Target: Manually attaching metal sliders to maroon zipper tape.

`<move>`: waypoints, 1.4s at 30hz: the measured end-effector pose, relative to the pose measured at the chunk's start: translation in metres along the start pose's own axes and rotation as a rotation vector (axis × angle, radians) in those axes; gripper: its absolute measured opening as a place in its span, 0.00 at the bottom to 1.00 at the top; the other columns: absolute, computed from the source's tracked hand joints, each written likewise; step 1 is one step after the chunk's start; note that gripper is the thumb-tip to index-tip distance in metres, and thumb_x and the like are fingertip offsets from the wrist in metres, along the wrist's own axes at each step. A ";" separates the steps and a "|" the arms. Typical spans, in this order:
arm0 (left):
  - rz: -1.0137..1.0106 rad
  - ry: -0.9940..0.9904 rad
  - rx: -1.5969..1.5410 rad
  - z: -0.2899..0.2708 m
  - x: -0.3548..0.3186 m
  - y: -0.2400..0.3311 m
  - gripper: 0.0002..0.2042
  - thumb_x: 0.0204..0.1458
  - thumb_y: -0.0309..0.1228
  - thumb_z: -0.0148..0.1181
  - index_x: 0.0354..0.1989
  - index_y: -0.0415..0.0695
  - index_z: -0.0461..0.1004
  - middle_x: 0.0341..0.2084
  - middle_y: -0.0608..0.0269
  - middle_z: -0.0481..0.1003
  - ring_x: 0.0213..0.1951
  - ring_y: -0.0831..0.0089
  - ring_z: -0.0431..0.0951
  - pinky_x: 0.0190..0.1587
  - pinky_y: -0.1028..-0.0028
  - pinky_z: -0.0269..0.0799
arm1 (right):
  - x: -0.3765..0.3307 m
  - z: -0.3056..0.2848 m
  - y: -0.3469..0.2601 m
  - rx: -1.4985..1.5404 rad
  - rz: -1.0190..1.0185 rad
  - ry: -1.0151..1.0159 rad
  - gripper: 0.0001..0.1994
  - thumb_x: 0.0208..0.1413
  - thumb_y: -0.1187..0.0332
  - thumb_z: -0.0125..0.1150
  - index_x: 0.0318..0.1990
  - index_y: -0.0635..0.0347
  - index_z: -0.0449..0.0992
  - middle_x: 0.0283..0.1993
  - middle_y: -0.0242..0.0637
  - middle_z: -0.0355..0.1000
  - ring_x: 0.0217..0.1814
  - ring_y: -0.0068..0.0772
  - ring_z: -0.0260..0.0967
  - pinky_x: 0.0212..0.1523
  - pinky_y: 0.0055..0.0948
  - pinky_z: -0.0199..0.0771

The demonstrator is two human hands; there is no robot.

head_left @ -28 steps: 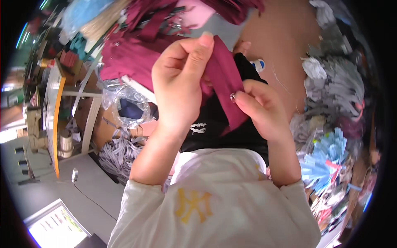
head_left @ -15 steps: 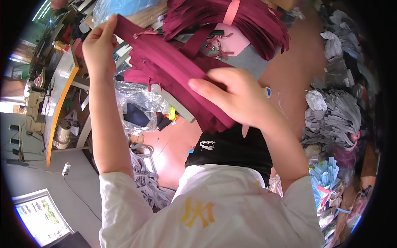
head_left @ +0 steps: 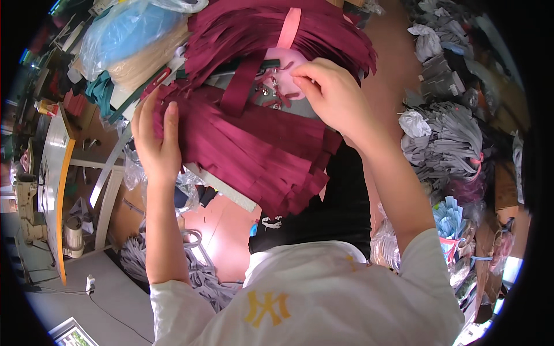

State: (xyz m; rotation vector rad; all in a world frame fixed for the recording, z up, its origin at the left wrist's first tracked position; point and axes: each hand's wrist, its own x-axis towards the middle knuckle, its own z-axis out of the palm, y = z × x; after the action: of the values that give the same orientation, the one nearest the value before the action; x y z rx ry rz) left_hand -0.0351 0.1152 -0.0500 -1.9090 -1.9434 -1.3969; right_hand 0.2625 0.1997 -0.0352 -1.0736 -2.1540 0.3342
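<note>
Maroon zipper tapes point(head_left: 242, 144) lie in a fanned pile on a grey board over my lap. My left hand point(head_left: 156, 135) rests at the pile's left end, thumb and fingers apart, with maroon tape ends between them. My right hand point(head_left: 337, 98) hovers over a pink sheet point(head_left: 294, 57), thumb and forefinger slightly apart, and I see nothing held in it. Just left of those fingertips, several small zipper sliders point(head_left: 271, 86) with maroon pulls lie loose. Behind them is a large maroon bundle point(head_left: 231, 34) tied with a pink band point(head_left: 289, 27).
At the upper left sits a plastic-wrapped blue-and-tan bundle point(head_left: 135, 43). A table with an orange edge point(head_left: 64, 173) stands at the left. Grey strip bundles point(head_left: 447, 138) and light blue strips point(head_left: 451, 219) lie along the right. Grey straps point(head_left: 208, 282) are on the floor.
The maroon tape stretched between both hands is now down on the pile. My left hand has lowered onto the pile's left end; my right hand has moved up to the sliders.
</note>
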 end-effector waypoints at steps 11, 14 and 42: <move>-0.014 -0.038 -0.273 -0.021 -0.003 0.012 0.10 0.62 0.23 0.53 0.48 0.34 0.74 0.44 0.61 0.74 0.42 0.79 0.71 0.47 0.80 0.67 | 0.088 0.020 0.025 -0.388 -0.354 0.066 0.13 0.43 0.73 0.68 0.39 0.55 0.78 0.37 0.33 0.68 0.45 0.38 0.68 0.48 0.36 0.70; -0.006 -0.043 -0.276 -0.021 -0.007 0.014 0.10 0.62 0.23 0.52 0.48 0.33 0.74 0.45 0.59 0.74 0.44 0.78 0.72 0.49 0.79 0.67 | 0.099 0.016 0.034 -0.384 -0.392 0.028 0.10 0.45 0.73 0.68 0.37 0.57 0.77 0.37 0.34 0.70 0.42 0.35 0.70 0.44 0.34 0.71; -0.076 -0.099 -0.299 -0.022 -0.058 0.038 0.10 0.56 0.26 0.59 0.43 0.32 0.76 0.45 0.50 0.76 0.49 0.62 0.74 0.54 0.68 0.66 | 0.091 0.029 -0.002 -0.087 -0.629 -0.205 0.08 0.46 0.71 0.64 0.37 0.54 0.79 0.38 0.31 0.72 0.47 0.36 0.68 0.49 0.35 0.69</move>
State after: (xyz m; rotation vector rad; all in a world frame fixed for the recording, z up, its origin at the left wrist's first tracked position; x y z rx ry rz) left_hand -0.0017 0.0505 -0.0532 -2.0828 -1.9632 -1.7328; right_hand 0.2032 0.2716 -0.0121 -0.3691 -2.5726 0.0559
